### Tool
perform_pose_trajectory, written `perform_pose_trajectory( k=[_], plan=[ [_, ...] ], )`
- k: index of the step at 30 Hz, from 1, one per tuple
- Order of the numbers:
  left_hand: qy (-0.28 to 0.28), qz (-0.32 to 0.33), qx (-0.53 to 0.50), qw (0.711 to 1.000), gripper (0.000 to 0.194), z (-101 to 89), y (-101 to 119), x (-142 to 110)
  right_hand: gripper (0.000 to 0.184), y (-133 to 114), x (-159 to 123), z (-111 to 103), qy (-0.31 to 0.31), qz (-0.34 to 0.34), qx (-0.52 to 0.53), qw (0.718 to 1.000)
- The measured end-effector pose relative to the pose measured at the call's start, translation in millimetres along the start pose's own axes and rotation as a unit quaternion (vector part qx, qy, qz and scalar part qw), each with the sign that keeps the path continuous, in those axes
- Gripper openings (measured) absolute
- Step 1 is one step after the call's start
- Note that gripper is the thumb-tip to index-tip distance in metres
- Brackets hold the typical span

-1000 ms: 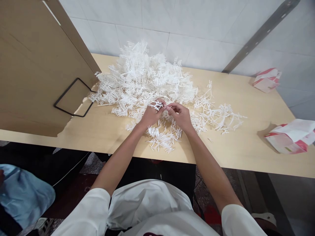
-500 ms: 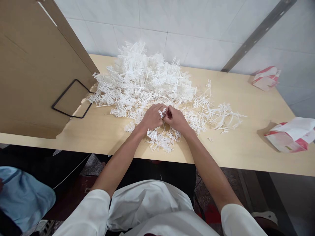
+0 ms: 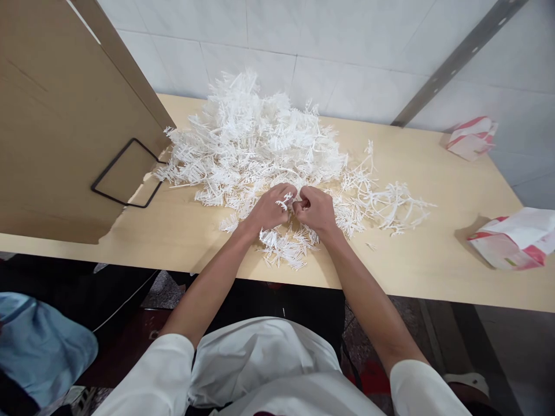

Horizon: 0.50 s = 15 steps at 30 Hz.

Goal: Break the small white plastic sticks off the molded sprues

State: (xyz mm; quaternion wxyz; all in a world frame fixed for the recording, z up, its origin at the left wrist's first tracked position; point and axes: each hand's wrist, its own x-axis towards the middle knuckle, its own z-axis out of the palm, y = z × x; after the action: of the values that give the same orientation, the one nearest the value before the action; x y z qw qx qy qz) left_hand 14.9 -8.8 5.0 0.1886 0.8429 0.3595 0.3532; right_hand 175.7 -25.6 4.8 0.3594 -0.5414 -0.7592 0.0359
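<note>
A small white branching plastic piece [image 3: 284,201] pokes out above the fingers of my left hand [image 3: 271,208], which is closed on it. Close beside it, my right hand [image 3: 317,209] is curled closed with its thumb side toward the left hand; what its fingers hold is hidden. A large heap of white feathery plastic sprigs [image 3: 264,133] lies just beyond both hands. Beneath and in front of them rests a small pile of loose white bits [image 3: 286,248]. Bare white branching stems [image 3: 390,205] lie to the right.
A brown cardboard panel [image 3: 65,127] stands at the left, with a black wire frame [image 3: 125,173] against it. Two red-and-white paper packets, a near one [image 3: 515,240] and a far one [image 3: 472,138], sit at the right of the wooden table [image 3: 416,266]. A tiled wall [image 3: 355,34] backs it.
My right hand has moved slightly to the right, opening a small gap between the hands. My left hand has stayed nearly in place with the white piece.
</note>
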Motion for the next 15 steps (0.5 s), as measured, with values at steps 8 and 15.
perform_pose_trajectory(
  k=[8, 15],
  plan=[
    [0.118, -0.111, -0.16, 0.974, 0.009, -1.7, -7.4, 7.7, 0.017, 6.8, 3.3, 2.7, 0.073, 0.005, 0.089, 0.993],
    [0.081, -0.081, -0.204, 0.972, 0.01, -2.2, -7.6, 8.6, 0.034, 2.7, 2.5, 5.2, 0.026, 0.008, 0.135, 0.99]
  ],
)
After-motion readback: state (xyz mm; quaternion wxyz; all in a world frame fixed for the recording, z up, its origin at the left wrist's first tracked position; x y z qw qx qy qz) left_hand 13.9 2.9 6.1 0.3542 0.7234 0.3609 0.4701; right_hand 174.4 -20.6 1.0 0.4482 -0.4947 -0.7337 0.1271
